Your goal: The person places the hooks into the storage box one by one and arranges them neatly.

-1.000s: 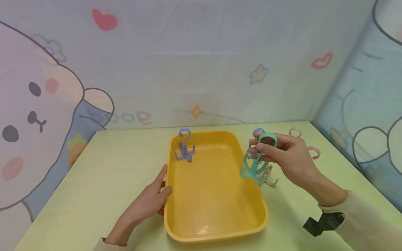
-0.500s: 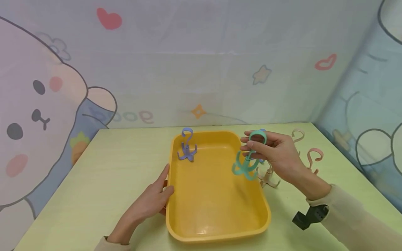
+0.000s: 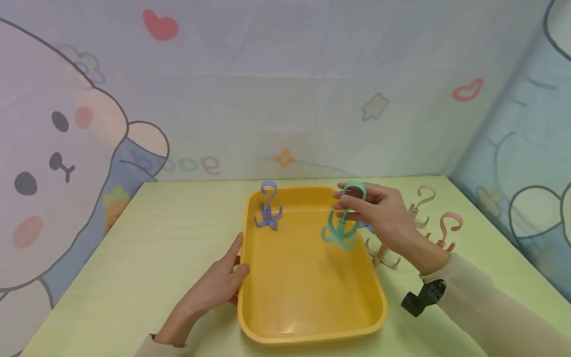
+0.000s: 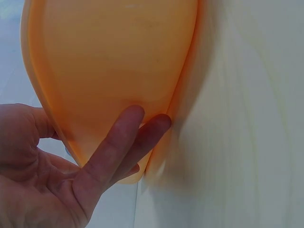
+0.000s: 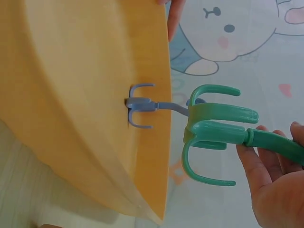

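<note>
My right hand (image 3: 384, 212) grips the curved top of a green multi-prong hanging hook (image 3: 341, 227), which hangs over the right part of the yellow tray (image 3: 308, 297). The right wrist view shows this green hook (image 5: 218, 132) from its pronged end, fingers curled round its stem. A purple hanging hook (image 3: 268, 214) stands upright inside the tray, in the far left corner. At the tray's left side, my left hand (image 3: 218, 283) holds the wall with the thumb at the rim. Fingers (image 4: 114, 147) lie along its outer face in the left wrist view.
Right of the tray on the table (image 3: 187, 223) stand more hooks: a beige one (image 3: 382, 256) close to its wall, a pink one (image 3: 442, 242), and another beige one (image 3: 415, 210) farther back. A purple hook (image 3: 367, 226) is mostly hidden behind my right hand. A printed backdrop (image 3: 321, 109) rises behind.
My right hand has carried the green hook leftward, from above the tray's right rim to over its inside. My left hand keeps its place on the tray. The view has shifted slightly.
</note>
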`<state>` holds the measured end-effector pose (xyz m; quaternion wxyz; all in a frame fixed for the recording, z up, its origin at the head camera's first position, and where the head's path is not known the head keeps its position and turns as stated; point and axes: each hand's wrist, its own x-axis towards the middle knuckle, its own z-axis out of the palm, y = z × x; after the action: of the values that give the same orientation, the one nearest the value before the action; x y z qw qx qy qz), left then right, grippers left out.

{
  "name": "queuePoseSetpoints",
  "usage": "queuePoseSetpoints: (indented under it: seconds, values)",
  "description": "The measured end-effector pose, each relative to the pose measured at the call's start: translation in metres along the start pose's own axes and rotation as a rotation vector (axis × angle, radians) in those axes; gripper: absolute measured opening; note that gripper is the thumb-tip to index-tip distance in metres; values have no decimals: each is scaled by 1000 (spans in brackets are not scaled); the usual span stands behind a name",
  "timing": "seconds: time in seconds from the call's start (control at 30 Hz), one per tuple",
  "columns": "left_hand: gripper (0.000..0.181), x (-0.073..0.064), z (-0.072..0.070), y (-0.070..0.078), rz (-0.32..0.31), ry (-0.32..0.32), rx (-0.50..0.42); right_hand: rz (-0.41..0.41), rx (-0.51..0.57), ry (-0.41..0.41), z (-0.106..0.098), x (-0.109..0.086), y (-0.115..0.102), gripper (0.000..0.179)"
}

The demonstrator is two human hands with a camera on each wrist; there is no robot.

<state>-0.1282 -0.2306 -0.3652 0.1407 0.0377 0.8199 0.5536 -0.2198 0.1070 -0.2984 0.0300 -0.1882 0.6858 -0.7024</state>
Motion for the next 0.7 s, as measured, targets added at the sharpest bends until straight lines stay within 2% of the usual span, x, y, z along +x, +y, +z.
queuePoseSetpoints:
  seconds: [0.47,0.7]
  values:
    - [80,-2,1,0,3,9,15,17,17,-15,19,19,-1,37]
    - [80,-2,2,-1,10,4,14,19,47,-11,29,27,2,33]
